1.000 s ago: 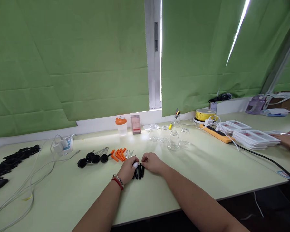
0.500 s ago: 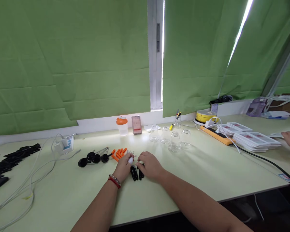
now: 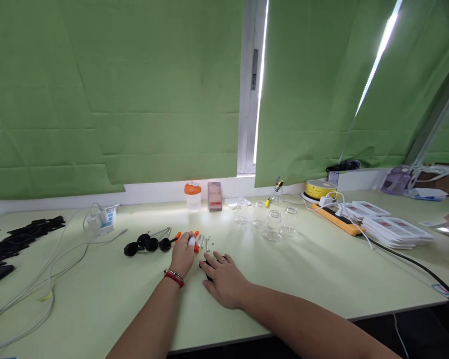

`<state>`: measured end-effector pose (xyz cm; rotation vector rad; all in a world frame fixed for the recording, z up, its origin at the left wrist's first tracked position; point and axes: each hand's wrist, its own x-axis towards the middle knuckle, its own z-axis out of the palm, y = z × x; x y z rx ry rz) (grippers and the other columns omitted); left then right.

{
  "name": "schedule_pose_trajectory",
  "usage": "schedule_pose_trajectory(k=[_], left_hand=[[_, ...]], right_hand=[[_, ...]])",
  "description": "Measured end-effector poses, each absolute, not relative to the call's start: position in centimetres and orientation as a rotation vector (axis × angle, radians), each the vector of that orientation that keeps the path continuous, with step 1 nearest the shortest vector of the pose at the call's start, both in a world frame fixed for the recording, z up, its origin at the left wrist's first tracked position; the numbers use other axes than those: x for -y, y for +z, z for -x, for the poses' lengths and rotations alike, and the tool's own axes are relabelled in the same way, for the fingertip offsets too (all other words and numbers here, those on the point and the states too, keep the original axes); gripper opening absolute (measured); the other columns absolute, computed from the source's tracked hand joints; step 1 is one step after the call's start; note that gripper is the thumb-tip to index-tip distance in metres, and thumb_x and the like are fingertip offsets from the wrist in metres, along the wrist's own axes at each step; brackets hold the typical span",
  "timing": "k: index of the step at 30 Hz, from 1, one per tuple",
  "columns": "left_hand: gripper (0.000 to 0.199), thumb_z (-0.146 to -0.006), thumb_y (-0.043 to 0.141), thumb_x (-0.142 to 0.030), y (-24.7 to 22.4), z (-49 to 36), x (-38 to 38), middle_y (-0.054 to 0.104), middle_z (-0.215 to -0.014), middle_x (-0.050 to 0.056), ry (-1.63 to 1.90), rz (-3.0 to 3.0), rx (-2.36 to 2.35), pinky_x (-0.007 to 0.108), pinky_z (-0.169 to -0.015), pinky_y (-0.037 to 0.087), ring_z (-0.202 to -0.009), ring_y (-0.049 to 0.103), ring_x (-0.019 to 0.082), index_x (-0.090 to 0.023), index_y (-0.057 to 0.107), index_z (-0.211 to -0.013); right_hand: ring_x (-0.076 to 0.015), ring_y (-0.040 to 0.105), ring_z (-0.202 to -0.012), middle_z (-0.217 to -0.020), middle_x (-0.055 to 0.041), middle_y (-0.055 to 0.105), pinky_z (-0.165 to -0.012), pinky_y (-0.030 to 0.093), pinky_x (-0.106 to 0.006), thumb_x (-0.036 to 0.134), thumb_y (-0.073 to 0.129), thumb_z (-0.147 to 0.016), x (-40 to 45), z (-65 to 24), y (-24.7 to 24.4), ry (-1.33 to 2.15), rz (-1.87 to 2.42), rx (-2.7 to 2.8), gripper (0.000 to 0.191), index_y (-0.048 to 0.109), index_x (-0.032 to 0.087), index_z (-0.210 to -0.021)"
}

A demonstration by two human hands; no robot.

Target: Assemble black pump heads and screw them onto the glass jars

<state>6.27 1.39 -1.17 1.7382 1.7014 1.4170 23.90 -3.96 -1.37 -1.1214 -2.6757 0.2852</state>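
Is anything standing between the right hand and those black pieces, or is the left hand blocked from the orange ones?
Nothing visible blocks either: the right hand lies spread over the black pieces, partly hiding them, and the left hand is right at the orange pieces.

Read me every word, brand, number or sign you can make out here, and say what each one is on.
Nothing is legible enough to quote.
Pinkish upright card: blurred out.
White card stacks: red print, too small.
Yellow round container: any print too small.
Sticker at lower right: unreadable.
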Motion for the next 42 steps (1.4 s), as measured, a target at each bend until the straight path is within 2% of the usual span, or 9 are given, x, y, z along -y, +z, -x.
schedule_pose_trajectory(k=[4, 9, 15, 21, 29, 32, 36, 42], left_hand=[[0.02, -0.083, 0.038, -0.03, -1.1, -6.6, -1.1, 0.059, -0.068, 0.0, 1.383, -1.767, -1.663, 0.029, -0.063, 0.042, -0.063, 0.054, 0.017, -0.02, 0.054, -0.076], [0.018, -0.082, 0.039, -0.027, -0.9, -6.9, -1.0, 0.06, -0.071, 0.001, 1.334, -1.794, -1.642, 0.03, -0.064, 0.042, -0.067, 0.055, 0.018, -0.02, 0.054, -0.077], [0.017, -0.082, 0.039, -0.027, -1.1, -6.9, -1.1, 0.062, -0.075, 0.002, 1.279, -1.807, -1.62, 0.03, -0.066, 0.044, -0.069, 0.057, 0.018, -0.02, 0.054, -0.077], [0.017, -0.082, 0.041, -0.028, -1.2, -6.6, -1.4, 0.063, -0.075, 0.002, 1.254, -1.839, -1.631, 0.031, -0.067, 0.043, -0.07, 0.057, 0.018, -0.02, 0.055, -0.079], [0.02, -0.082, 0.039, -0.029, -1.1, -6.5, -1.4, 0.062, -0.071, 0.001, 1.262, -1.886, -1.696, 0.028, -0.062, 0.042, -0.065, 0.056, 0.017, -0.021, 0.056, -0.078], [0.022, -0.083, 0.039, -0.031, -0.9, -5.8, -1.7, 0.065, -0.077, 0.002, 1.283, -1.921, -1.761, 0.028, -0.066, 0.044, -0.071, 0.058, 0.018, -0.021, 0.058, -0.083], [0.025, -0.084, 0.038, -0.03, 0.0, -3.1, -2.0, 0.066, -0.089, 0.005, 1.357, -1.925, -1.957, 0.031, -0.076, 0.044, -0.084, 0.059, 0.021, -0.021, 0.06, -0.091], [0.029, -0.081, 0.04, -0.029, 0.6, 1.5, -2.3, 0.064, -0.098, 0.013, 1.355, -1.844, -2.384, 0.039, -0.087, 0.04, -0.095, 0.056, 0.028, -0.015, 0.062, -0.095]], right_hand=[[-0.034, 0.021, -0.136, -0.152, -0.0062, 0.02, -0.106, 0.019, -0.055, 0.042, 0.026, -0.093, 3.8, -23.9, -1.7, 0.252, 1.104, 2.681, 0.052, 0.029, 0.025, -0.142], [-0.035, 0.017, -0.137, -0.153, -0.0043, 0.015, -0.106, 0.019, -0.055, 0.041, 0.028, -0.092, 3.8, -23.9, -1.7, 0.252, 1.079, 2.686, 0.053, 0.024, 0.028, -0.143], [-0.0334, 0.021, -0.136, -0.152, -0.005, 0.021, -0.105, 0.02, -0.054, 0.041, 0.025, -0.094, 3.8, -24.1, -1.6, 0.272, 1.107, 2.693, 0.05, 0.028, 0.028, -0.142], [-0.033, 0.022, -0.136, -0.151, -0.0047, 0.023, -0.106, 0.018, -0.055, 0.038, 0.025, -0.094, 2.0, -25.8, -2.3, 0.256, 1.278, 2.603, 0.049, 0.03, 0.027, -0.141], [-0.0309, 0.024, -0.134, -0.151, -0.0047, 0.025, -0.105, 0.021, -0.05, 0.038, 0.025, -0.094, -2.6, -28.3, -2.6, 0.168, 1.53, 2.501, 0.05, 0.029, 0.025, -0.142], [-0.0311, 0.024, -0.134, -0.15, -0.0062, 0.025, -0.105, 0.02, -0.05, 0.038, 0.024, -0.094, -4.4, -28.9, -2.6, 0.161, 1.559, 2.488, 0.051, 0.029, 0.022, -0.142], [-0.0298, 0.024, -0.134, -0.151, -0.004, 0.024, -0.105, 0.019, -0.048, 0.04, 0.023, -0.094, -6.4, -29.6, -2.6, 0.165, 1.558, 2.509, 0.051, 0.028, 0.025, -0.143], [-0.0284, 0.024, -0.134, -0.15, -0.0032, 0.025, -0.105, 0.018, -0.045, 0.041, 0.023, -0.094, -7.9, -30.0, -2.7, 0.161, 1.545, 2.542, 0.051, 0.028, 0.026, -0.143]])
